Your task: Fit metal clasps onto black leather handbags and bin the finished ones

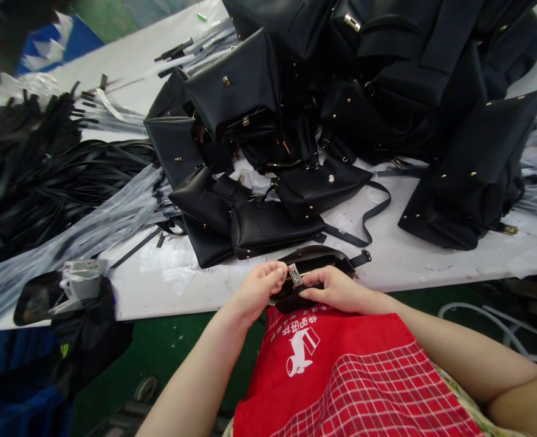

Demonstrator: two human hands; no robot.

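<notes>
A black handbag lies at the table's front edge, against the red apron, with its mouth partly open and a zip showing. A silver metal clasp plate stands out on it, between my two hands. My left hand is closed in a pinch at the plate's left side; whatever is between the fingertips is too small to make out. From the right, my right hand grips the bag beside the plate, thumb below and fingers above. A short strap end with a buckle sticks out at the bag's right.
Several black bags are heaped beyond my hands, with a loose strap. Another bag stands at the right. Black straps and plastic-wrapped strips cover the left. A black pouch hangs at the table's front edge, above blue crates.
</notes>
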